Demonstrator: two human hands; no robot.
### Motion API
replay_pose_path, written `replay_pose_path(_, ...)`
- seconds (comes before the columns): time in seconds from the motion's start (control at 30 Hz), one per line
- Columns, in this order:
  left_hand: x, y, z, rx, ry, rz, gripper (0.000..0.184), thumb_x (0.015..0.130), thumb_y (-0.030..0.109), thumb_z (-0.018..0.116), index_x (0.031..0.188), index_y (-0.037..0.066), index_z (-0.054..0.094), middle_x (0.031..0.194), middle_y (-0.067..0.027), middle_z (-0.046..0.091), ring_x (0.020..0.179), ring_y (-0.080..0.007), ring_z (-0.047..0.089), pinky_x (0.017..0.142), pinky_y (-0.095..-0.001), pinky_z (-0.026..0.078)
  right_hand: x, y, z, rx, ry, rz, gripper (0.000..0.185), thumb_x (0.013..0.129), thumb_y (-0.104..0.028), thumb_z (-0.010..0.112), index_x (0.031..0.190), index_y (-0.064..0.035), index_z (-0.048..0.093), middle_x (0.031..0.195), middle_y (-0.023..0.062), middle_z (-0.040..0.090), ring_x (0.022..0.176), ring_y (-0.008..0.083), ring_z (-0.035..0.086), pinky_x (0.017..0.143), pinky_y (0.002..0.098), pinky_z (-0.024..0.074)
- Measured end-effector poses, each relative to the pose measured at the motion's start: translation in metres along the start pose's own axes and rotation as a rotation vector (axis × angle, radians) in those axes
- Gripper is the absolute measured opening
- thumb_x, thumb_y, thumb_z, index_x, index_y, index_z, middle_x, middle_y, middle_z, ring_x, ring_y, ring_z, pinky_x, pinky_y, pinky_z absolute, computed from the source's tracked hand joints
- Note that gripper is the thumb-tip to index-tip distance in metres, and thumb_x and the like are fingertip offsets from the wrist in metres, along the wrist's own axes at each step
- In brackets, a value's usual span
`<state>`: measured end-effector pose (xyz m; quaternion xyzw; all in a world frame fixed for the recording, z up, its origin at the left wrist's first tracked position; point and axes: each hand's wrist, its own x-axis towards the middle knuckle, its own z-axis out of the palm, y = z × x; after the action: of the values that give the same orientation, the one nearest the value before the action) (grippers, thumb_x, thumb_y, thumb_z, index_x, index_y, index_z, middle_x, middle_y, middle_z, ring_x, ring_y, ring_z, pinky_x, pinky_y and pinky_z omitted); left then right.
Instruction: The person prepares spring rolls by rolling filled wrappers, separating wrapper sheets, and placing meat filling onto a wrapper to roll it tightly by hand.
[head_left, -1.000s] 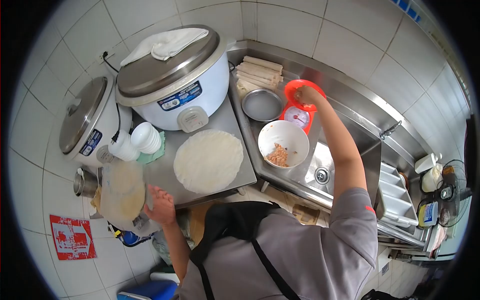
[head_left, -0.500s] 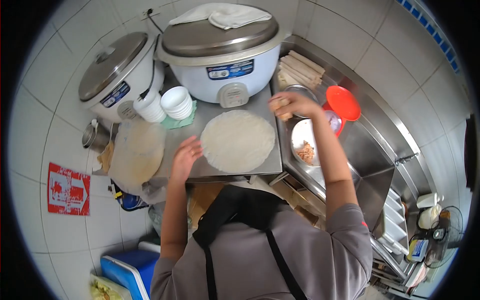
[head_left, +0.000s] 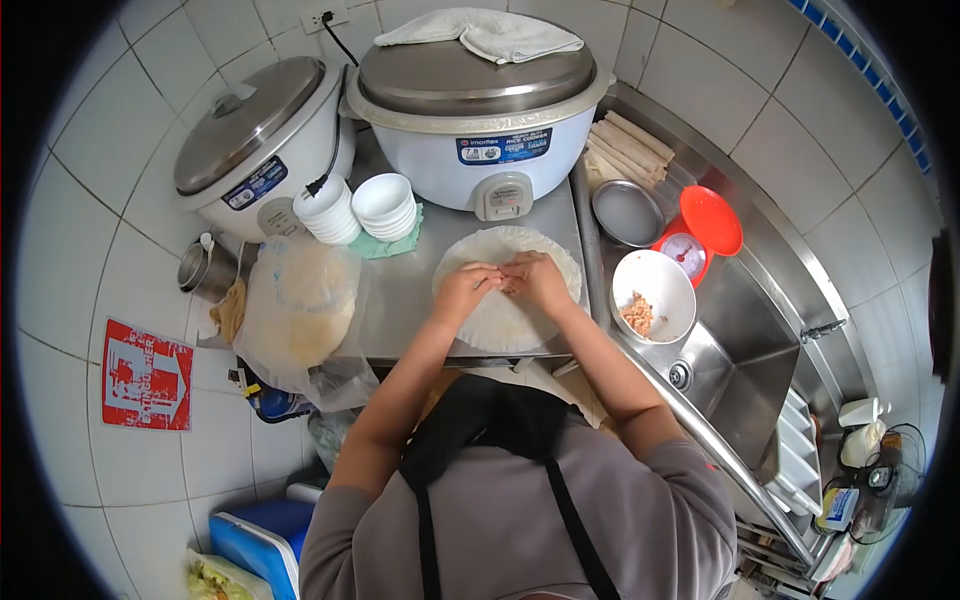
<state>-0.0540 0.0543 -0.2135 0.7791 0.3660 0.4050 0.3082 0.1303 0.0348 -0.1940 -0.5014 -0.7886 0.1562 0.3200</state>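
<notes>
A thin round spring roll wrapper (head_left: pixel 492 330) lies flat on the steel table in front of me. Over its middle, my left hand (head_left: pixel 468 291) and my right hand (head_left: pixel 541 281) meet with fingertips pinched together. Between them a bit of chopped meat filling (head_left: pixel 512 287) shows, partly covered by the fingers. To the right, a white bowl (head_left: pixel 655 274) holds more of the same filling at its bottom.
Behind the wrapper stand a large rice cooker (head_left: pixel 440 150) and another rice cooker (head_left: pixel 230 180). White cups (head_left: pixel 385 205) and bagged wrappers (head_left: pixel 305 300) are left. Right are a metal pan (head_left: pixel 628 213), red scale (head_left: pixel 684 254), rolled wrappers (head_left: pixel 630 148) and a sink (head_left: pixel 740 350).
My right hand has come from above the bowl area to the wrapper, bringing filling. My left hand has moved right from the wrapper's edge to meet it. The view has shifted slightly.
</notes>
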Motion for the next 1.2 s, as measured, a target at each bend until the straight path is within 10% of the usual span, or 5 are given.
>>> replay_pose_path(0.2,0.007,0.001,0.005,0.176,-0.088,-0.001,0.014,0.078,0.016,0.068,0.084,0.003,0.07,0.084,-0.0088,0.068,0.08,-0.0218,0.065,0.071,-0.03,0.05,-0.013,0.011,0.011,-0.146,0.081,-0.027,0.025,0.069,-0.018,0.071,0.093,-0.0106,0.071,0.097,0.0056,0.066,0.104,0.0262,0.054,0.1,0.0398,0.0318)
replay_pose_path(0.3,0.015,-0.014,-0.009,-0.237,-0.178,-0.372,0.028,0.076,0.019,0.07,0.098,0.003,0.067,0.096,-0.0096,0.066,0.09,-0.0237,0.062,0.077,-0.0323,0.049,-0.014,0.019,-0.005,0.366,0.106,0.072,0.033,0.069,-0.021,0.072,0.1,-0.0104,0.069,0.109,0.0081,0.061,0.112,0.028,0.048,0.1,0.0434,0.0301)
replay_pose_path(0.5,0.026,-0.014,-0.011,0.215,-0.336,0.122,0.069,0.067,0.02,0.077,0.128,0.004,0.047,0.121,-0.0122,0.054,0.11,-0.0275,0.051,0.086,-0.0358,0.044,-0.004,0.019,-0.004,-0.13,-0.079,0.096,0.055,0.06,-0.029,0.078,0.11,-0.0107,0.063,0.112,0.0091,0.056,0.115,0.0288,0.043,0.1,0.0521,0.0245)
replay_pose_path(0.9,0.016,-0.005,-0.031,0.266,-0.402,0.152,0.038,0.062,0.021,0.077,0.091,0.002,0.061,0.086,-0.0115,0.059,0.086,-0.0318,0.057,0.075,-0.0396,0.045,0.003,0.001,0.009,-0.32,-0.145,0.022,0.029,0.06,-0.027,0.077,0.084,-0.013,0.069,0.09,-0.0014,0.06,0.106,0.0209,0.046,0.105,0.0569,0.0184)
replay_pose_path(1.2,0.018,-0.018,-0.043,0.316,-0.543,0.021,0.048,0.061,0.018,0.079,0.103,0.001,0.062,0.089,-0.0134,0.059,0.086,-0.0303,0.058,0.075,-0.0355,0.046,0.015,-0.01,0.021,-0.341,-0.187,0.029,0.023,0.062,-0.025,0.074,0.082,-0.0145,0.068,0.082,-0.0022,0.06,0.104,0.0209,0.048,0.104,0.0623,0.0137)
